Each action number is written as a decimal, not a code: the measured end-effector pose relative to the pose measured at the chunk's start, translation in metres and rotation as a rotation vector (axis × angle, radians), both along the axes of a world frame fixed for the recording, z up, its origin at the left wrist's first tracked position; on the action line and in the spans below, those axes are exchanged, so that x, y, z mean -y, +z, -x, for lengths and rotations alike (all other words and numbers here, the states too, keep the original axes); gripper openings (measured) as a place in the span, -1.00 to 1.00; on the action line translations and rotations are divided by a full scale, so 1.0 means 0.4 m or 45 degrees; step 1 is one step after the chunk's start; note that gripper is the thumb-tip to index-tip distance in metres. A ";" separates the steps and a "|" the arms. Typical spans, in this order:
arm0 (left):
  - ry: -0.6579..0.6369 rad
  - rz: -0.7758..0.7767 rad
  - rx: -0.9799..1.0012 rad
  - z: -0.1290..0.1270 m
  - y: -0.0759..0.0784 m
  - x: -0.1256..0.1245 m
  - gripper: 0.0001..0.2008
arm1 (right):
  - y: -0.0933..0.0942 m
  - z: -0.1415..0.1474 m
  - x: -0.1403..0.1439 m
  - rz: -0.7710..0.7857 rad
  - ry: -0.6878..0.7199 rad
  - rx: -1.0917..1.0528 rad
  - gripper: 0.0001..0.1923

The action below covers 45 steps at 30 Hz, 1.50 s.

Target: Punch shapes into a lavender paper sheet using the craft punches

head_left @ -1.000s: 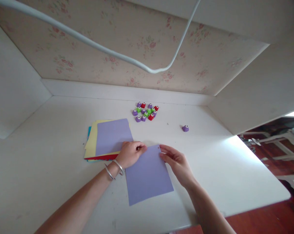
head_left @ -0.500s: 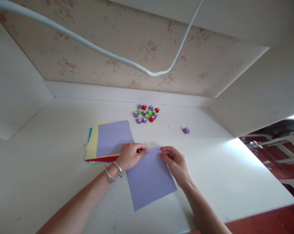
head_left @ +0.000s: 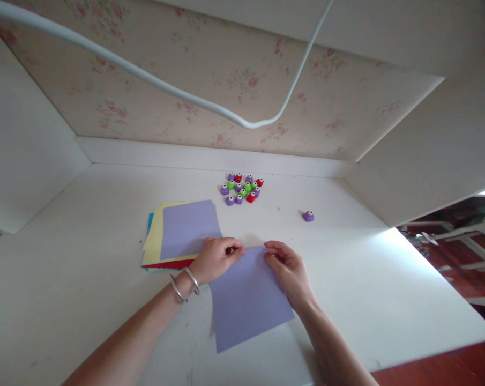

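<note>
Purple sheet (head_left: 250, 305): toward the table's (head_left: 355, 289) near edge.
Left hand (head_left: 218, 258): fingertips pinched on the sheet's far edge.
Right hand (head_left: 289, 269): thumb and fingers pinched at its far right corner.
Work in hand: I judge, positioning that edge.
Next move: calls, in my view, for light, even tension.

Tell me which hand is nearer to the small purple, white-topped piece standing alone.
Right. The right hand is left of the purple piece, on its near side; the left hand is farther left.
</note>
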State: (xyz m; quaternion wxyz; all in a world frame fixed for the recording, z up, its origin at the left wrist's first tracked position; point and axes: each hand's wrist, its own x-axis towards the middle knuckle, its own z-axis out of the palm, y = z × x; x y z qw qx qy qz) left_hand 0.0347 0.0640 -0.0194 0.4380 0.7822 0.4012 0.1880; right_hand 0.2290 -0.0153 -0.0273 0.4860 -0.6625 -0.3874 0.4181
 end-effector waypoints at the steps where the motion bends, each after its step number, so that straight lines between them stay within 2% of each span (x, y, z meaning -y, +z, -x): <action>1: -0.003 -0.001 0.006 0.002 0.006 0.002 -0.71 | 0.002 0.002 0.002 -0.008 0.020 -0.041 -0.69; 7: -0.113 -0.165 -0.054 0.007 0.071 0.022 -0.64 | 0.023 0.027 0.016 -0.107 0.209 -0.278 -0.59; 10: -0.115 0.036 0.017 0.009 0.090 0.019 -0.72 | 0.031 0.032 0.021 -0.155 0.259 -0.346 -0.58; 13: -0.129 0.290 0.117 0.012 0.084 0.009 -0.69 | 0.033 0.029 0.025 -0.139 0.295 -0.466 -0.59; 19: -0.085 0.629 0.294 0.014 0.056 0.000 -0.64 | 0.028 0.023 0.031 -0.073 0.270 -0.553 -0.62; 25: -0.117 0.851 0.459 0.019 0.077 0.001 -0.59 | 0.020 0.023 0.033 -0.077 0.272 -0.642 -0.62; 35: -0.088 0.997 0.547 0.013 0.080 0.004 -0.60 | 0.030 0.021 0.033 -0.073 0.316 -0.631 -0.74; 45: -0.112 0.974 0.579 0.008 0.086 0.010 -0.60 | 0.026 0.023 0.032 -0.061 0.326 -0.574 -0.79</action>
